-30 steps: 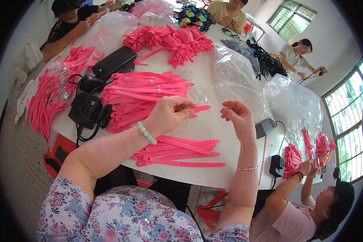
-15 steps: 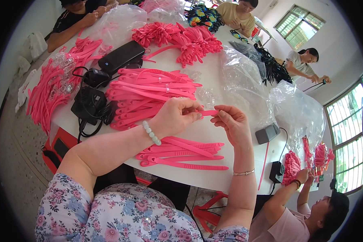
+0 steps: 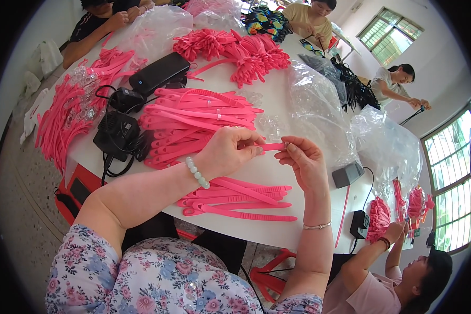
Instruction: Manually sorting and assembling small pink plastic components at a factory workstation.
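Note:
Between my two hands a pink rubber strap (image 3: 272,147) is stretched level above the table. My left hand (image 3: 230,152) pinches one part of it between thumb and fingers. The thumb and fingertips of my right hand (image 3: 304,159) close on its other end, where a small shiny spot shows that I cannot make out clearly. Just beyond my left hand lies a thick pile of pink straps (image 3: 193,118), some with small clear clips on them. A smaller group of ribbed pink straps (image 3: 238,201) lies nearer me, below my wrists.
Loose clear clips (image 3: 269,124) lie beyond my hands. Left are a black power bank (image 3: 159,70), a black adapter with cables (image 3: 115,135) and more pink straps (image 3: 63,123). Bundled straps (image 3: 254,57) lie farther off, plastic bags (image 3: 319,112) to the right. Several co-workers sit around the table (image 3: 319,209).
My hands hold almost the same pose on the pink strap, with slight finger movement at the right end. At the far right, a co-worker's black strap now hangs lower.

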Action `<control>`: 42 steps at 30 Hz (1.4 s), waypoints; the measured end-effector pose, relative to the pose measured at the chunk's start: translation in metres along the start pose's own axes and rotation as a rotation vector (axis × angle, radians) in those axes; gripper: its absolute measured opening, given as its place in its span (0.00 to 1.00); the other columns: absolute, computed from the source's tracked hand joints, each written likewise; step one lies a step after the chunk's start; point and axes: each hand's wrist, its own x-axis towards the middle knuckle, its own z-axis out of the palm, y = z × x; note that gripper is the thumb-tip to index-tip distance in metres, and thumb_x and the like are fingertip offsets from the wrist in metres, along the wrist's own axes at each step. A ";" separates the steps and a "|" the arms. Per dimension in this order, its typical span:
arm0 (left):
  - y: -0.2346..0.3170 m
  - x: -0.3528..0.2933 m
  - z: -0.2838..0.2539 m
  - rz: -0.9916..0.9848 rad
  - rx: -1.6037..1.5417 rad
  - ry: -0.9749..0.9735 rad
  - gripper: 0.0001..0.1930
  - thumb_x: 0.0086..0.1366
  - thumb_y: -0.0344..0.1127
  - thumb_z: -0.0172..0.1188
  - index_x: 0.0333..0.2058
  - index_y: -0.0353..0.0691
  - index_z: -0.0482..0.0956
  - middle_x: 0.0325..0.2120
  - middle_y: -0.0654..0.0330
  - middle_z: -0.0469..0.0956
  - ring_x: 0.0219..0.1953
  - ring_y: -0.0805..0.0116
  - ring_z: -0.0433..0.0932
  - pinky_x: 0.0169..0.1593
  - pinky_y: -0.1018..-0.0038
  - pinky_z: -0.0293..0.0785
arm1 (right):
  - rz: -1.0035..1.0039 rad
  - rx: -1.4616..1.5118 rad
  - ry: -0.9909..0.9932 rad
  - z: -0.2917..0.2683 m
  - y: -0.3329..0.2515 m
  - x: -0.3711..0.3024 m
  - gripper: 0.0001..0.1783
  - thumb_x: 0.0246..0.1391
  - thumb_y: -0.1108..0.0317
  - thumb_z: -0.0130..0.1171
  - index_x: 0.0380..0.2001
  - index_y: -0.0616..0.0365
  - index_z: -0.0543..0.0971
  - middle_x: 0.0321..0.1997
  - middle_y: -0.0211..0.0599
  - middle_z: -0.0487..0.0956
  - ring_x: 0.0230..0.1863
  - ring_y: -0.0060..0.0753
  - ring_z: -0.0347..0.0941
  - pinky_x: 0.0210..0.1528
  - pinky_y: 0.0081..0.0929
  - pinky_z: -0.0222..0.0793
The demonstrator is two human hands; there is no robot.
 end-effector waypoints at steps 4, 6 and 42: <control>-0.005 0.000 -0.002 0.033 0.044 -0.024 0.07 0.56 0.25 0.59 0.35 0.31 0.77 0.22 0.67 0.74 0.25 0.84 0.70 0.29 0.86 0.68 | 0.019 -0.028 -0.035 0.006 -0.001 0.000 0.10 0.56 0.74 0.49 0.40 0.67 0.75 0.33 0.42 0.78 0.32 0.31 0.78 0.33 0.22 0.74; -0.006 0.000 -0.001 0.066 0.057 -0.027 0.07 0.56 0.25 0.60 0.35 0.31 0.77 0.24 0.66 0.74 0.26 0.84 0.70 0.29 0.85 0.68 | 0.034 -0.041 -0.052 0.009 0.000 -0.001 0.10 0.56 0.74 0.49 0.40 0.67 0.74 0.33 0.42 0.78 0.32 0.31 0.78 0.33 0.22 0.75; 0.013 -0.006 0.003 0.685 0.451 0.133 0.11 0.45 0.27 0.66 0.31 0.36 0.79 0.19 0.57 0.77 0.18 0.68 0.75 0.22 0.77 0.70 | -0.064 0.005 -0.071 0.026 -0.010 -0.013 0.05 0.51 0.73 0.53 0.24 0.63 0.73 0.24 0.31 0.72 0.25 0.19 0.66 0.29 0.16 0.61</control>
